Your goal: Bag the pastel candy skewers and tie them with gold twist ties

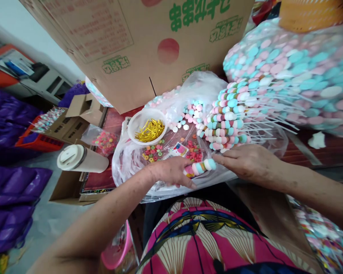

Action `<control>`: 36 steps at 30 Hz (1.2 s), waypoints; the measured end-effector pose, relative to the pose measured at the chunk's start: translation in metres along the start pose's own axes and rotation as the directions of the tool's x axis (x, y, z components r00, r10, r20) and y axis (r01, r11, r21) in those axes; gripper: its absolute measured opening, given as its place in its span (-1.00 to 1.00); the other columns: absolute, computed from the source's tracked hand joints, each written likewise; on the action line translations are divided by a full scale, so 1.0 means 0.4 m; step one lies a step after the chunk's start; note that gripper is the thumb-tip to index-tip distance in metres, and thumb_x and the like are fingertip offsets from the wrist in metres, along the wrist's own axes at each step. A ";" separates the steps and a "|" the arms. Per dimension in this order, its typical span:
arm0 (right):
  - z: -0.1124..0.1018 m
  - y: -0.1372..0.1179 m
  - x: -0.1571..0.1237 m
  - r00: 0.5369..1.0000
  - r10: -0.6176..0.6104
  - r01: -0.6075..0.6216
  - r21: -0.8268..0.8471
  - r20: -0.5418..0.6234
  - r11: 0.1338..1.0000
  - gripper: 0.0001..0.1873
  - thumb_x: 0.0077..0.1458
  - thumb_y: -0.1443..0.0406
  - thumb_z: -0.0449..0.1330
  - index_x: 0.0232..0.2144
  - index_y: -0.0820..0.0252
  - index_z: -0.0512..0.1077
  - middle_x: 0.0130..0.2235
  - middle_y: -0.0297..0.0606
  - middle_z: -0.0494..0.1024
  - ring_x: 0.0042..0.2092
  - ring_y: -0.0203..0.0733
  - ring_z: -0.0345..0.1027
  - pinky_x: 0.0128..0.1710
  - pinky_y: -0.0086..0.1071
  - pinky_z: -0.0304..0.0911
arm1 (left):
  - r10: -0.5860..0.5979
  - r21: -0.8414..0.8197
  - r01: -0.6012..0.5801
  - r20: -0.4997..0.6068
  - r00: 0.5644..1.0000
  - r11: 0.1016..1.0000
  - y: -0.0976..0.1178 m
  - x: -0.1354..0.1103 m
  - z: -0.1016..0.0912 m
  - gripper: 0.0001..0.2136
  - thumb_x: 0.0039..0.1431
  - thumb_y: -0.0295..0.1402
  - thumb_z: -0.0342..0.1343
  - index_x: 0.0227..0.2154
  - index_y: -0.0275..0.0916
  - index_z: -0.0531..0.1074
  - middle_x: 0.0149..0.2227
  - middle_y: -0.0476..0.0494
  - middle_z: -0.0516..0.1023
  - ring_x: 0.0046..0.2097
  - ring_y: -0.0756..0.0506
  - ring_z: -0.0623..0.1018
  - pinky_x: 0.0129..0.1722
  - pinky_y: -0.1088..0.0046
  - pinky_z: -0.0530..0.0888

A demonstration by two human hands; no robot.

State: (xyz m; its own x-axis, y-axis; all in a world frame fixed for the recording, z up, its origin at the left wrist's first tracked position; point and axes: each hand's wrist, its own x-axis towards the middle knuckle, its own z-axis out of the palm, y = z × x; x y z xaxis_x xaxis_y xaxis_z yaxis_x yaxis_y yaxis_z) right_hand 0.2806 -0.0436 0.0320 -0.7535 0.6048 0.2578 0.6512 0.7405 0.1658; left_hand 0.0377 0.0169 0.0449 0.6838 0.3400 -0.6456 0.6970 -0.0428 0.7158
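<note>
My left hand [173, 172] is closed round a candy skewer [201, 167] of pink, white and turquoise discs, held just above a clear plastic sheet [125, 160]. My right hand [246, 161] pinches the skewer's far end at the turquoise disc. Behind the hands lies a pile of finished candy skewers [227, 118] with white sticks pointing right. Loose candy discs [190, 114] and small coloured ring candies [153, 151] are scattered on the sheet. A white bowl [147, 125] holds gold twist ties.
A big cardboard box [148, 45] stands behind. A large bag of candy discs [297, 72] sits at the right. A white lidded cup [80, 160] lies at the left, beside small cartons [74, 121], a red crate [38, 141] and purple bags [8, 190].
</note>
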 end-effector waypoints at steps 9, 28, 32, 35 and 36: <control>-0.057 0.046 0.031 0.982 -0.122 0.091 -0.202 -0.146 0.975 -0.66 0.18 0.42 0.00 0.01 0.17 0.30 -0.27 -0.22 0.52 -0.26 -0.18 0.31 -0.31 -0.29 0.13 | 0.256 -0.454 -0.101 0.295 0.920 0.885 0.013 -0.004 0.020 -0.34 -0.22 -0.34 0.37 0.02 -0.26 0.28 -0.58 0.13 0.38 -0.62 0.07 0.38 -0.64 0.57 0.32; 0.037 -0.030 0.032 0.995 -0.023 0.008 0.155 0.093 0.988 -0.72 0.01 0.54 0.01 -0.29 0.25 0.43 -0.49 -0.30 0.47 -0.49 -0.27 0.29 -0.53 -0.37 -0.04 | 0.272 0.112 -0.256 -0.163 0.949 0.960 0.040 0.047 0.019 -0.02 -0.20 -0.28 0.35 0.27 -0.21 -0.10 0.12 -0.33 0.36 0.07 -0.25 0.42 0.00 0.23 0.37; 0.050 -0.010 0.006 0.998 -0.002 0.011 0.136 -0.065 0.991 -0.65 0.06 0.55 -0.05 -0.17 0.23 0.39 -0.48 -0.35 0.46 -0.49 -0.30 0.30 -0.51 -0.40 0.00 | 0.103 -0.127 -0.096 0.055 0.993 0.987 -0.040 -0.007 -0.042 -0.27 -0.25 -0.20 0.39 0.05 -0.25 0.29 -0.22 -0.20 0.55 -0.17 -0.18 0.53 -0.21 0.32 0.45; 0.051 -0.010 0.001 0.988 -0.018 0.034 0.099 -0.154 0.995 -0.65 0.10 0.55 -0.08 -0.13 0.24 0.36 -0.45 -0.33 0.49 -0.47 -0.29 0.31 -0.45 -0.39 0.07 | 0.048 -0.322 0.039 0.257 0.965 0.946 -0.084 -0.020 -0.031 -0.53 -0.29 -0.15 0.39 -0.31 -0.28 0.43 -0.43 -0.07 0.52 -0.35 -0.09 0.53 -0.32 0.37 0.46; 0.049 -0.011 0.002 0.987 -0.024 0.037 0.082 -0.158 0.996 -0.64 0.10 0.55 -0.08 -0.13 0.25 0.36 -0.44 -0.32 0.49 -0.46 -0.28 0.32 -0.45 -0.38 0.08 | 0.055 -0.402 0.064 0.278 0.959 0.914 -0.091 -0.019 -0.020 -0.55 -0.29 -0.13 0.38 -0.36 -0.28 0.40 -0.47 -0.04 0.49 -0.40 -0.07 0.51 -0.35 0.38 0.46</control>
State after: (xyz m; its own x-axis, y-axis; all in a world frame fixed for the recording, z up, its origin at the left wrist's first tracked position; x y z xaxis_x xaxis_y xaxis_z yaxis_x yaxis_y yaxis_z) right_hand 0.2753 -0.0404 0.0127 -0.7449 0.5330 0.4013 0.6130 0.7842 0.0963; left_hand 0.0053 0.0233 0.0257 0.7540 0.0629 -0.6539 0.5940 0.3600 0.7195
